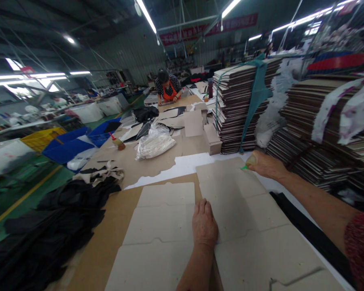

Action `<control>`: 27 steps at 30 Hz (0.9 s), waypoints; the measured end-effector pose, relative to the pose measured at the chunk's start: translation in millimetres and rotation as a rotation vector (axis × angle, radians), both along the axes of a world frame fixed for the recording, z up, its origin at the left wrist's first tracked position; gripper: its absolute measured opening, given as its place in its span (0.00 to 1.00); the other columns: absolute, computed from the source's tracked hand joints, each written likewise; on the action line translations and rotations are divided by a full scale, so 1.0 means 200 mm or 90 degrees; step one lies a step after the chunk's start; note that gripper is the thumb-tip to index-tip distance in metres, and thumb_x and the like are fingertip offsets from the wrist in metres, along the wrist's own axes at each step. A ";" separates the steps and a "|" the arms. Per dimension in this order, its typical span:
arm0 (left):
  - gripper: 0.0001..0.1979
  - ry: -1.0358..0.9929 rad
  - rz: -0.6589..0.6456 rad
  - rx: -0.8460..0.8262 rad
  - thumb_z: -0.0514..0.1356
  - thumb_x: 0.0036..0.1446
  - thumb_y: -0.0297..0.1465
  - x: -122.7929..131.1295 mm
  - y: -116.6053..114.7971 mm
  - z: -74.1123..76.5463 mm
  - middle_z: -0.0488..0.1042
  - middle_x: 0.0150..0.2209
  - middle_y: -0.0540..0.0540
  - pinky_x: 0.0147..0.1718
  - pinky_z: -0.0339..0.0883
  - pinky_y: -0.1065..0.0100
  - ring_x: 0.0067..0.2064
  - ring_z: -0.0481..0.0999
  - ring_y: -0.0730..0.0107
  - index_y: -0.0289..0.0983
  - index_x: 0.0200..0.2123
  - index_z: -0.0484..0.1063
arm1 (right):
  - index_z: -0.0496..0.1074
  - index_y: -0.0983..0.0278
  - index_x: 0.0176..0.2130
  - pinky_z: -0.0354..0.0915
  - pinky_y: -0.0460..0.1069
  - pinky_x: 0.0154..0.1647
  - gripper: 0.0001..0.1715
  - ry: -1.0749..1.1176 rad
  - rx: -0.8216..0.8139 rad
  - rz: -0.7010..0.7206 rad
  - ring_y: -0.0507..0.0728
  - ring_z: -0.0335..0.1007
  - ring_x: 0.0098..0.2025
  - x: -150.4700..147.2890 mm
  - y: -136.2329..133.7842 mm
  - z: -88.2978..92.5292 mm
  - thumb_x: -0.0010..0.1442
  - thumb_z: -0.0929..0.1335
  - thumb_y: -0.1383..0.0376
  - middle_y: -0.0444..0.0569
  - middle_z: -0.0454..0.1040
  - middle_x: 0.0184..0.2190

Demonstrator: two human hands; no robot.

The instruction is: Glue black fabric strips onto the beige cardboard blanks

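Note:
My right hand (269, 165) is wrapped round a small squeeze bottle (252, 159) of yellowish liquid. Its green nozzle points down at the far right corner of a row of overlapping grey-beige cardboard panels (230, 198). A second row of cardboard panels (160, 222), with small notched edges, lies to the left. Between the two rows my left hand (204, 224) rests palm down on the inner edges, fingers laid out on the board and holding nothing. Small dots mark the panels' surfaces. Whether the nozzle touches the board I cannot tell.
Black fabric (48, 226) is heaped at the left. Tall board stacks (238, 109) stand at the right. Ahead lie a plastic bag (155, 141) and another bottle with a red tip (118, 142). Across the table a person (169, 87) in an orange apron leans over work.

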State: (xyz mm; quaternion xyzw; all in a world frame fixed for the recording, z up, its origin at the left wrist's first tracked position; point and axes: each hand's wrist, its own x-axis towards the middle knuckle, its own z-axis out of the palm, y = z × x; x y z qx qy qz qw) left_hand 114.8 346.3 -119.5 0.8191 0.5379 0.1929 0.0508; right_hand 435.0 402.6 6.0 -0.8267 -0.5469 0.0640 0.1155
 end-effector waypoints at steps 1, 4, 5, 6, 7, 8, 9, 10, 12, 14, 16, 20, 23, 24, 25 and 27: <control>0.21 0.003 0.000 -0.002 0.53 0.63 0.18 0.00 0.00 0.00 0.74 0.60 0.39 0.63 0.67 0.56 0.60 0.72 0.54 0.34 0.56 0.75 | 0.72 0.60 0.47 0.61 0.53 0.34 0.21 -0.002 -0.010 0.004 0.65 0.76 0.40 0.00 0.00 0.01 0.57 0.72 0.54 0.55 0.79 0.41; 0.22 0.008 0.000 -0.002 0.52 0.62 0.18 0.00 0.00 0.00 0.74 0.60 0.39 0.63 0.67 0.55 0.60 0.72 0.53 0.32 0.56 0.75 | 0.71 0.60 0.47 0.61 0.51 0.34 0.20 -0.005 -0.026 0.018 0.63 0.76 0.40 -0.02 0.00 0.01 0.59 0.71 0.52 0.52 0.79 0.42; 0.22 0.009 -0.001 0.000 0.52 0.62 0.18 0.00 0.00 0.00 0.74 0.60 0.39 0.63 0.67 0.55 0.60 0.72 0.52 0.32 0.56 0.75 | 0.71 0.60 0.47 0.61 0.51 0.34 0.20 -0.006 -0.027 0.020 0.63 0.76 0.41 -0.03 0.00 0.00 0.59 0.71 0.52 0.52 0.79 0.42; 0.22 0.010 -0.003 0.002 0.52 0.62 0.18 0.00 0.00 0.00 0.74 0.60 0.39 0.63 0.67 0.55 0.60 0.72 0.52 0.31 0.56 0.75 | 0.71 0.60 0.47 0.61 0.51 0.34 0.21 -0.008 -0.026 0.020 0.63 0.76 0.41 -0.04 0.01 0.00 0.60 0.70 0.52 0.53 0.79 0.43; 0.22 0.010 -0.005 0.004 0.53 0.62 0.18 0.00 0.00 0.00 0.74 0.60 0.38 0.63 0.68 0.55 0.60 0.72 0.52 0.31 0.56 0.74 | 0.71 0.61 0.48 0.61 0.52 0.35 0.21 -0.011 -0.024 0.018 0.63 0.76 0.42 -0.05 0.01 -0.01 0.60 0.70 0.51 0.54 0.79 0.44; 0.22 0.010 -0.006 0.006 0.53 0.62 0.18 0.00 0.00 0.00 0.74 0.60 0.38 0.64 0.68 0.55 0.60 0.72 0.52 0.31 0.56 0.74 | 0.70 0.61 0.48 0.61 0.52 0.35 0.21 -0.015 -0.022 0.016 0.64 0.77 0.43 -0.06 0.02 -0.01 0.61 0.70 0.51 0.55 0.79 0.44; 0.22 0.010 -0.007 0.007 0.53 0.62 0.17 0.00 0.00 0.00 0.74 0.60 0.38 0.64 0.67 0.55 0.60 0.72 0.52 0.31 0.56 0.74 | 0.70 0.61 0.49 0.62 0.53 0.35 0.21 -0.019 -0.020 0.014 0.65 0.77 0.44 -0.07 0.02 -0.02 0.61 0.70 0.51 0.56 0.79 0.45; 0.22 0.009 -0.007 0.008 0.53 0.62 0.17 0.00 0.00 0.00 0.74 0.60 0.38 0.64 0.68 0.54 0.60 0.72 0.52 0.31 0.56 0.74 | 0.70 0.61 0.49 0.62 0.53 0.36 0.21 -0.023 -0.019 0.011 0.66 0.77 0.44 -0.08 0.03 -0.02 0.61 0.69 0.51 0.57 0.78 0.46; 0.22 0.008 -0.002 0.009 0.53 0.62 0.17 0.00 0.00 0.00 0.75 0.59 0.39 0.64 0.68 0.54 0.60 0.72 0.52 0.33 0.56 0.75 | 0.70 0.61 0.49 0.63 0.55 0.37 0.21 -0.029 -0.017 0.009 0.68 0.77 0.45 -0.09 0.03 -0.02 0.62 0.69 0.52 0.60 0.78 0.48; 0.22 0.007 0.002 0.008 0.53 0.62 0.17 0.00 0.00 0.00 0.75 0.59 0.40 0.63 0.68 0.54 0.60 0.72 0.53 0.34 0.55 0.75 | 0.70 0.62 0.49 0.64 0.56 0.38 0.20 -0.033 -0.017 0.003 0.69 0.77 0.45 -0.08 0.03 -0.01 0.63 0.69 0.52 0.62 0.77 0.49; 0.21 0.007 0.004 0.007 0.53 0.62 0.18 0.00 0.00 0.00 0.75 0.59 0.40 0.63 0.68 0.55 0.60 0.72 0.53 0.34 0.55 0.75 | 0.70 0.62 0.50 0.64 0.56 0.38 0.21 -0.032 -0.021 -0.009 0.70 0.77 0.46 -0.06 0.02 0.00 0.63 0.68 0.52 0.63 0.77 0.50; 0.21 0.012 -0.001 0.016 0.53 0.62 0.18 0.00 0.00 0.01 0.75 0.59 0.39 0.63 0.68 0.55 0.59 0.73 0.52 0.33 0.55 0.75 | 0.70 0.62 0.51 0.64 0.54 0.36 0.25 -0.010 -0.028 -0.040 0.67 0.77 0.43 -0.02 -0.02 0.00 0.61 0.69 0.51 0.59 0.78 0.47; 0.21 0.017 -0.004 0.028 0.54 0.62 0.17 0.00 0.00 0.00 0.76 0.58 0.39 0.63 0.69 0.55 0.59 0.73 0.52 0.32 0.55 0.75 | 0.70 0.62 0.51 0.63 0.52 0.34 0.25 0.012 -0.027 -0.059 0.64 0.77 0.40 -0.01 -0.05 -0.01 0.60 0.69 0.50 0.56 0.79 0.44; 0.21 0.018 -0.006 0.032 0.54 0.62 0.17 0.00 0.00 0.00 0.76 0.58 0.39 0.62 0.69 0.55 0.59 0.73 0.52 0.32 0.55 0.75 | 0.70 0.63 0.50 0.63 0.52 0.33 0.25 0.018 -0.025 -0.063 0.63 0.77 0.40 -0.02 -0.05 -0.02 0.60 0.69 0.50 0.56 0.79 0.43; 0.20 0.019 -0.008 0.036 0.54 0.62 0.17 0.00 0.01 0.00 0.76 0.58 0.39 0.62 0.69 0.55 0.59 0.73 0.52 0.31 0.55 0.75 | 0.70 0.63 0.50 0.62 0.52 0.34 0.24 0.023 -0.021 -0.064 0.63 0.77 0.41 -0.02 -0.05 -0.03 0.60 0.69 0.50 0.56 0.79 0.43; 0.19 0.023 -0.010 0.043 0.54 0.62 0.18 -0.01 0.01 -0.01 0.76 0.58 0.39 0.62 0.70 0.54 0.58 0.73 0.51 0.31 0.54 0.76 | 0.71 0.63 0.49 0.62 0.52 0.35 0.23 0.033 -0.010 -0.057 0.64 0.76 0.44 -0.05 -0.03 -0.04 0.60 0.69 0.51 0.57 0.79 0.45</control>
